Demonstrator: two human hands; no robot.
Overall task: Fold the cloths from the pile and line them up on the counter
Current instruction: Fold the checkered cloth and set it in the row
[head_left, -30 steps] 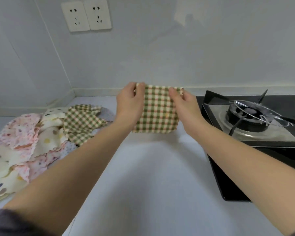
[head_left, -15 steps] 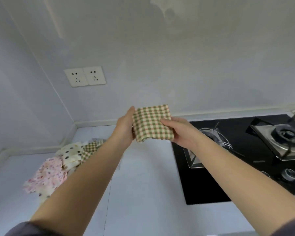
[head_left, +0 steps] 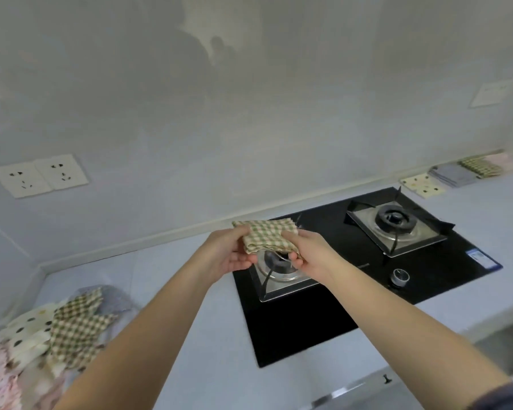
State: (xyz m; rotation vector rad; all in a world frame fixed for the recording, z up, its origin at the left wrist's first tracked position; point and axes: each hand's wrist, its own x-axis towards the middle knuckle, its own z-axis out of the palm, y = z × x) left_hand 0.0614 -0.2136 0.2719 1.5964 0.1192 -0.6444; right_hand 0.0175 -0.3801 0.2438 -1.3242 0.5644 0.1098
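Observation:
A folded green-checked cloth [head_left: 265, 237] hangs in the air above the left burner. My left hand [head_left: 229, 253] holds its left edge and my right hand [head_left: 308, 253] grips its right side, fingers curled under it. The pile of unfolded cloths [head_left: 46, 335] lies on the counter at the lower left, with another checked cloth on top. At the far right along the wall lies a row of folded cloths [head_left: 453, 176]: a dotted cream one, a grey one, a checked one and a pink one.
A black gas hob [head_left: 367, 279] with two burners sits in the white counter [head_left: 190, 335] between the pile and the row. A double wall socket [head_left: 39, 175] is on the left wall. The counter's front edge runs at the lower right.
The camera has swung right. Both hands have carried the folded checked cloth to the right, from over the bare counter to above the left burner. The row of folded cloths has come into view.

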